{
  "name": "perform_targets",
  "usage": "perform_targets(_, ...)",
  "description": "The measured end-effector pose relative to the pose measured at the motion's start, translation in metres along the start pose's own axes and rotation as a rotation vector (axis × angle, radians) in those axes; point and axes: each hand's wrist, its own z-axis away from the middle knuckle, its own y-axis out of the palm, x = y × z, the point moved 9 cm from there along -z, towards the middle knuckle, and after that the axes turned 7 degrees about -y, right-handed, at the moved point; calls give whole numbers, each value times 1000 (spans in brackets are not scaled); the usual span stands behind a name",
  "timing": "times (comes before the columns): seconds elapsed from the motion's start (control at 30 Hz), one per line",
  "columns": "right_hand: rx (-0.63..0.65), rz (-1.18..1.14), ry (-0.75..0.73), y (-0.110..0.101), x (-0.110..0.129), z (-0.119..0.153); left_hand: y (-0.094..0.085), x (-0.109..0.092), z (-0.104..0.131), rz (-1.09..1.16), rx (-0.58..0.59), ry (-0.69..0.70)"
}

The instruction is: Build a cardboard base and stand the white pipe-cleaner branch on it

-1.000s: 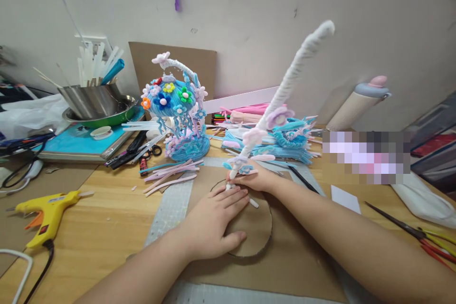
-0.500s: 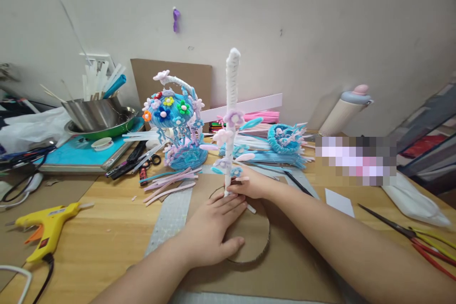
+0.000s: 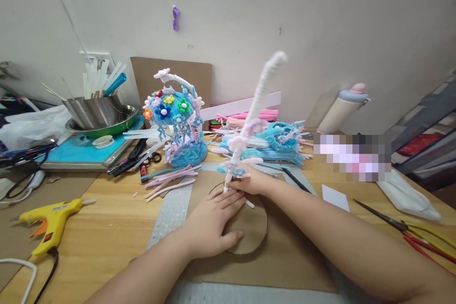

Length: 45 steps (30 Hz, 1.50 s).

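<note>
My left hand (image 3: 223,218) lies flat on a round cardboard disc (image 3: 251,232), its fingers stretched towards the foot of a white fuzzy stem (image 3: 261,88). My right hand (image 3: 249,181) is closed around the lower part of that stem, behind my left fingertips. The stem is wrapped in white pipe cleaner, carries lilac, pink and blue flowers and leaves, and leans to the right with a curved tip. A short white piece (image 3: 250,204) sticks out over the disc near its foot. How the stem's foot meets the cardboard is hidden by my fingers.
A finished-looking flower lamp (image 3: 171,109) of pipe cleaners stands behind on the left. A yellow glue gun (image 3: 53,221) lies at left, red-and-yellow-handled scissors (image 3: 406,225) at right. Under the disc is a cardboard sheet (image 3: 299,266). Bundles of pipe cleaners (image 3: 274,156) lie at the back.
The white stem has tipped from upright to a lean towards the right, its top now further right. My left hand has stayed flat on the disc.
</note>
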Motion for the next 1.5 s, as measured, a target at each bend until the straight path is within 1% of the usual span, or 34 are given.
perform_targets(0.1,8,-3,0,2,-2,-3,1,1,1,-8,-1,-11)
perform_targets(0.17,12,1,18,2,-5,1,2,1,2,-16,4,-15)
perform_targets(0.23,-16,17,46,-3,-8,11,3,2,2,-24,9,-17)
perform_targets(0.3,-87,48,78,-12,-6,29,4,1,2,-27,18,-12)
perform_targets(0.37,-165,82,95,-19,3,52,4,1,2,-28,19,-6)
perform_targets(0.4,-183,91,91,-19,9,63,4,1,2,-27,17,-5)
perform_targets(0.5,-192,103,32,-10,31,90,3,2,1,-22,6,-8)
perform_targets(0.53,-216,136,1,-7,37,97,3,2,1,-18,6,-7)
perform_targets(0.63,-269,231,-31,0,44,108,3,1,1,-14,17,-6)
perform_targets(0.73,-280,277,-18,3,42,111,3,0,1,-26,20,-5)
perform_targets(0.87,-285,287,-42,-1,45,109,-1,-1,1,-60,-54,-43)
perform_targets(0.93,-269,282,-37,-2,47,108,-3,3,2,-36,-85,-80)
perform_targets(1.0,-240,278,-26,-1,47,107,-6,12,4,30,-125,-154)
perform_targets(1.1,-209,291,-3,2,45,106,-14,34,10,118,-192,-299)
perform_targets(1.13,-208,302,7,2,44,107,-16,40,12,130,-195,-331)
perform_targets(1.2,-219,328,27,3,41,108,-16,49,14,136,-158,-364)
perform_targets(1.3,-247,380,42,4,39,111,-17,51,14,123,-90,-372)
perform_targets(1.4,-255,431,22,6,40,111,-20,43,13,67,-75,-331)
perform_targets(1.5,-254,463,-5,7,43,109,-20,35,14,-3,-50,-270)
